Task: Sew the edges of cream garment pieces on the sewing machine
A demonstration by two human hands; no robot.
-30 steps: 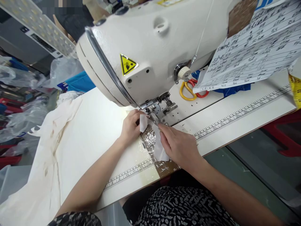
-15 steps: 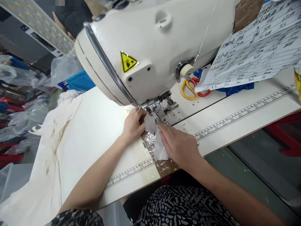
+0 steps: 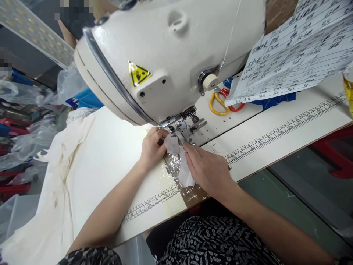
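Observation:
A small white fabric piece (image 3: 180,165) lies at the presser foot (image 3: 180,133) of a cream sewing machine (image 3: 165,55). My left hand (image 3: 151,147) pinches the far end of the fabric just beside the foot, fingers curled. My right hand (image 3: 208,171) presses flat on the near part of the fabric, fingertips pointing at the needle. Crinkled clear tape (image 3: 173,163) shines on the table under the fabric.
Yellow and red scissors (image 3: 220,105) lie behind the machine arm under a printed sheet (image 3: 292,51). A ruler strip (image 3: 275,134) runs along the white table edge. Cream cloth (image 3: 63,173) drapes over the left side. Plastic bags pile up at far left.
The left hand has shifted the fabric's far end closer under the presser foot. My view has drifted slightly right and down; both hands stay on the fabric.

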